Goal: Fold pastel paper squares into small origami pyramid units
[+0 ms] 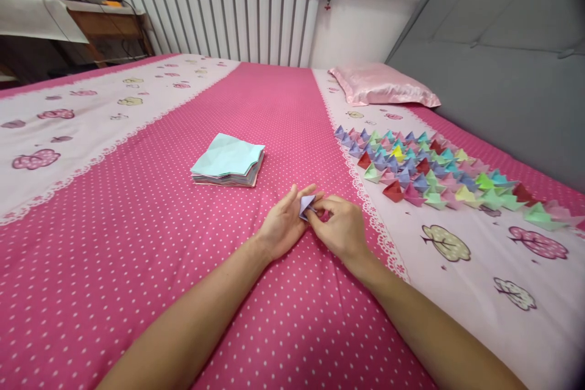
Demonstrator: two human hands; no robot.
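A small lilac folded paper piece [306,206] with pointed corners sits between my two hands. My right hand [340,225] pinches its lower right side between thumb and fingers. With the palm turned up, my left hand [283,228] lies beneath and beside the piece; its thumb stands away and its fingers reach out behind the paper. The left fingers are partly hidden by the piece. Beyond my left hand, a stack of square paper sheets [228,158] lies on the bed, a pale blue sheet on top.
Rows of small folded paper boats [423,166] in many colours stand on the bed to the right. Behind them lie a pink pillow [381,84] and a grey headboard [503,42]. A white radiator [219,15] runs along the wall; a desk [105,24] stands far left.
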